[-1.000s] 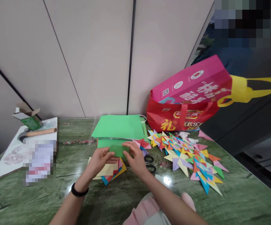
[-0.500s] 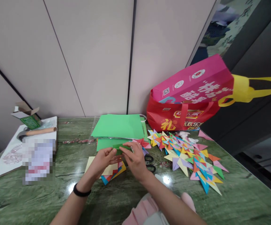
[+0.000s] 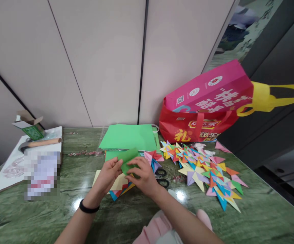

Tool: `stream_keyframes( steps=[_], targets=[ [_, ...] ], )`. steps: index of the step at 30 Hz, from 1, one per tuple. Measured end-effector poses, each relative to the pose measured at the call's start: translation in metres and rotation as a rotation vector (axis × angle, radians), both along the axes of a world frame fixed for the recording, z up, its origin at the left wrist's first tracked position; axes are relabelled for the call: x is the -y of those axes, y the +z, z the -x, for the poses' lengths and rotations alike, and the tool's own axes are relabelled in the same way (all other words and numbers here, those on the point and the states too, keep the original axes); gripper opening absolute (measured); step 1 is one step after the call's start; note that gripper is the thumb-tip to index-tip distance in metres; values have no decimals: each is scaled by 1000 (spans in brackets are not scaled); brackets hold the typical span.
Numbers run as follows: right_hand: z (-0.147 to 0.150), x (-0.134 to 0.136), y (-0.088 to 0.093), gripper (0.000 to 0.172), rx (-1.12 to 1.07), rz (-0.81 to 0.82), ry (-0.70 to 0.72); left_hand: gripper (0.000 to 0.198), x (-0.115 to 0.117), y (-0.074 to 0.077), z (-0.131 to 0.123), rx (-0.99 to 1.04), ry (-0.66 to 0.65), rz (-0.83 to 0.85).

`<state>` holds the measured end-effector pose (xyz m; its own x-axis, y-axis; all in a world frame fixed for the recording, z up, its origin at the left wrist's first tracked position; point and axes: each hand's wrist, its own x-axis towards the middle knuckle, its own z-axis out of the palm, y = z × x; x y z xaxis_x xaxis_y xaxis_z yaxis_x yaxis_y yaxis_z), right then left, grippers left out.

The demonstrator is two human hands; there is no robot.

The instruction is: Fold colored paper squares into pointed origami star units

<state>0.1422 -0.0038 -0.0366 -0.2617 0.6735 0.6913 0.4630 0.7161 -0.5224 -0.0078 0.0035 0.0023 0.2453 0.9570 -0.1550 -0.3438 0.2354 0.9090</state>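
A small piece of green paper [image 3: 128,158] is held up between my two hands, above the table. My left hand [image 3: 110,174] pinches its left edge with thumb and fingers. On the other side my right hand [image 3: 143,174] grips the right part, fingers bent around it; the paper there looks curved or folded. Below the hands lies a small stack of coloured paper squares [image 3: 118,184], pale yellow on top, partly hidden. Just behind are large green sheets [image 3: 129,137] in clear wrapping. Black-handled scissors [image 3: 162,178] lie right of my right hand, their blades hidden.
Many folded paper pieces [image 3: 202,166] in several colours spread over the right side of the green table [image 3: 67,217]. A red gift bag [image 3: 172,127] stands behind them. A hooked tool with a wooden handle [image 3: 47,142] and a small open box [image 3: 33,130] rest on a white board [image 3: 1,179] at left.
The green paper is raised and tilted, so more of its face shows. My right hand's fingers have bent around its right side, and my left hand has shifted slightly.
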Motion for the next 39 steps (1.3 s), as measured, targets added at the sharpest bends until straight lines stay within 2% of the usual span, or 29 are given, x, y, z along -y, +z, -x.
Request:
stream_keyframes(
  steps=[4,11,16,21,28,39],
  targets=[
    [2,1,0,5,-69,47,-20,24,1,2,-1,27,15,2],
    [1,4,4,4,-172,138,-217,26,1,3,-2,22,-42,-39],
    [2,3,3,7,-260,268,-187,27,2,3,0,-82,-59,-66],
    [2,2,4,11,-366,342,-197,45,4,3,0,-100,-43,-60],
    [2,2,7,8,-404,357,-253,34,2,-4,-3,5,28,60],
    [1,3,7,9,-449,418,-221,36,3,-5,-5,16,102,96]
  ],
)
